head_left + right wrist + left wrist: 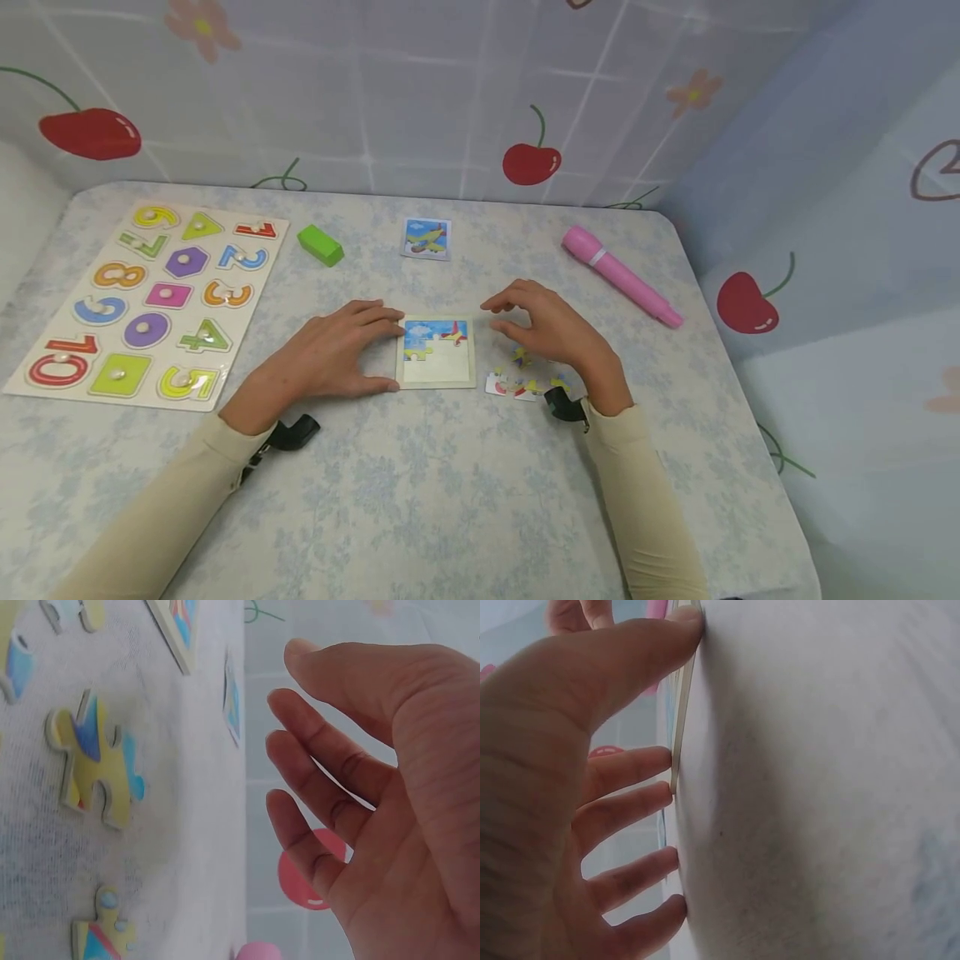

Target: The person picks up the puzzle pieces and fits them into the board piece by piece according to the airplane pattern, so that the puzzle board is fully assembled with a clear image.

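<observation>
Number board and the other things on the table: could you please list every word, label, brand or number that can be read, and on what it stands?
On the number board:
"1", red
"2", blue
"3", orange
"4", green
"5", yellow
"6", blue
"7", green
"8", orange
"9", yellow
"10", red
No readable text on the card, jigsaw tray, loose pieces, green block or pink stick; any print there would be too small.

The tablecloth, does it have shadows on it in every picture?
Yes: head view, a faint one beside the right sleeve; left wrist view, a wide, soft-edged one near the left hand; right wrist view, grey shade around the puzzle piece.
</observation>
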A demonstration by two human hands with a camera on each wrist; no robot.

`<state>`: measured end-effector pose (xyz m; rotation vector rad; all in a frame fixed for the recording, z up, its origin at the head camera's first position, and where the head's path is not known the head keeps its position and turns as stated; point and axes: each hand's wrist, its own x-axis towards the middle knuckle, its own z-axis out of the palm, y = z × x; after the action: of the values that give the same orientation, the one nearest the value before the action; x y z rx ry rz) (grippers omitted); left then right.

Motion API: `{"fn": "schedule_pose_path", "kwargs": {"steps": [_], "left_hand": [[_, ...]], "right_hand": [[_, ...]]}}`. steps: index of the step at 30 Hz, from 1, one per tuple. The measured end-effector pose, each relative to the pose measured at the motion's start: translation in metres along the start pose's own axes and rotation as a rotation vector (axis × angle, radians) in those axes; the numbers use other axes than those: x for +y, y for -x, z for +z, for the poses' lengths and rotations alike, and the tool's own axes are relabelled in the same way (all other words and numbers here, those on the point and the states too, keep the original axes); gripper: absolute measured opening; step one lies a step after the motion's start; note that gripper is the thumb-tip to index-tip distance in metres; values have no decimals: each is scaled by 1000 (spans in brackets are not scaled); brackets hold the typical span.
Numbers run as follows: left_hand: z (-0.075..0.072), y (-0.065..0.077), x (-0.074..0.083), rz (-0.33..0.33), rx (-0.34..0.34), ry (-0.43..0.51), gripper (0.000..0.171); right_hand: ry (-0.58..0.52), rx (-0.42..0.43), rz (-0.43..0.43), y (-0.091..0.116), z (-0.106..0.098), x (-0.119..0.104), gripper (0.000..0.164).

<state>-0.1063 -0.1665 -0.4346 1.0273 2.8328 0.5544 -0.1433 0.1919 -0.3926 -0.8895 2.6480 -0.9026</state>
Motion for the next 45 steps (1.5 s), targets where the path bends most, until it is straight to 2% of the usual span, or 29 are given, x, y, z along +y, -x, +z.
{"fn": "schedule_pose_path", "kwargs": {"steps": [8,16,24,30,35,45], "left_hand": [[0,0,1,-2,-3,8,78],[2,-2,4,4,8,5,74],[3,-1,4,15,24,-1,73],[2,-1,4,26,42,-13,74],[2,-1,4,18,31,-8,74],[2,0,5,19,40,-8,73]], "right_hand": [[3,-19,17,7,-1,8,31],[-8,-69,82,15,-1,14,34],[-21,-83,123,25,1,23,34],[-21,-99,127,31,2,30,36],[-29,-116,134,33,3,34,37],[-20,-135,142,35,1,34,38]]}}
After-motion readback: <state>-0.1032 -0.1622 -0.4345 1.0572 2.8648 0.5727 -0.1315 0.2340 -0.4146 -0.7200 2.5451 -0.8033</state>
